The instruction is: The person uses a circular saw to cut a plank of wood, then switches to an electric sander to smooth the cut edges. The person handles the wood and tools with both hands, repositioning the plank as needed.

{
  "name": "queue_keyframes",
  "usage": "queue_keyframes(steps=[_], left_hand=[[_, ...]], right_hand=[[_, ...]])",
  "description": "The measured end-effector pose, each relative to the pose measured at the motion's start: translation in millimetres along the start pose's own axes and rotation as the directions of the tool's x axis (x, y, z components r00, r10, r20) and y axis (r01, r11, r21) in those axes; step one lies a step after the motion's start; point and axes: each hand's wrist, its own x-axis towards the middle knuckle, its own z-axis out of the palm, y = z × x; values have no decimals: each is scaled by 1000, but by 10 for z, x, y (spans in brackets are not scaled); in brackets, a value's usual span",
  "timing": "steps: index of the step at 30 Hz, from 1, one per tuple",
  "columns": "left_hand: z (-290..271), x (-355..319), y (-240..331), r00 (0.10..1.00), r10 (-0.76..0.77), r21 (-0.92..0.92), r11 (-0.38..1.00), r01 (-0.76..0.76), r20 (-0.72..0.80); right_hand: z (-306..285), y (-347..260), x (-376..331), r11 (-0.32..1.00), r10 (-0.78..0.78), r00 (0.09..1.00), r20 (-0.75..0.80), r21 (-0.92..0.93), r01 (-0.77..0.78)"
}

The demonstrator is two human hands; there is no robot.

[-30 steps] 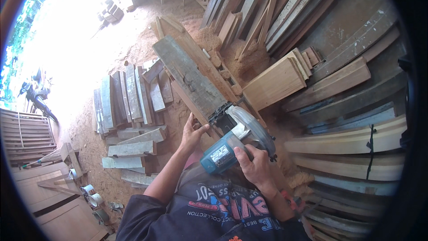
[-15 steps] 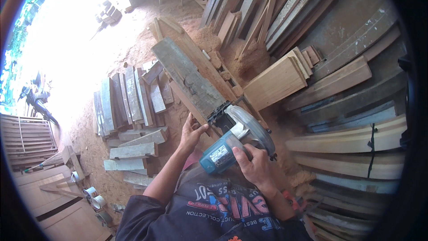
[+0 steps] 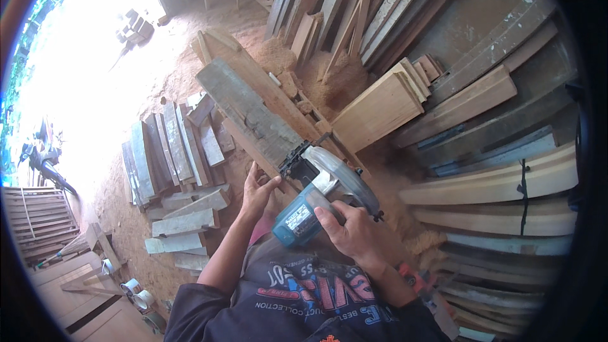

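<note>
My right hand (image 3: 354,228) is closed around the rear handle of a teal circular saw (image 3: 301,215) with a silver blade guard. The saw's dark base sits on the near end of a weathered grey plank (image 3: 253,111); the blade itself is hidden. At the plank's near left edge is my left hand (image 3: 256,195), thumb apart from the fingers and pointing toward the saw base. Its fingertips lie along the edge, partly hidden by the wood. Beneath and beside the grey plank runs a paler wooden beam (image 3: 278,92).
Cut wood pieces (image 3: 168,145) lie in rows on the dusty ground at left. Pale boards (image 3: 380,111) are stacked right of the saw, with long curved planks (image 3: 481,177) beyond. Sawdust (image 3: 342,82) is heaped behind the beam. Wooden door panels (image 3: 95,304) lie at lower left.
Most of the scene has shifted a little left in the picture, as the view moved. Both hands keep their places on the saw and at the plank's edge.
</note>
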Motion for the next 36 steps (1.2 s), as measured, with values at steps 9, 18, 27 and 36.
queue_keyframes(steps=[9,18,27,36], left_hand=[[-47,43,21,1000,-19,-14,1000,19,-6],[-103,125,22,1000,-24,-17,1000,24,-7],[-138,172,88,997,-67,6,998,68,-27],[-176,226,150,997,-73,6,997,73,-30]], right_hand=[[56,4,56,999,-4,1000,-2,35,4],[103,-7,130,998,-46,999,-26,33,47],[104,-98,187,999,-34,999,-19,32,35],[117,-161,256,999,-6,1000,4,38,6]])
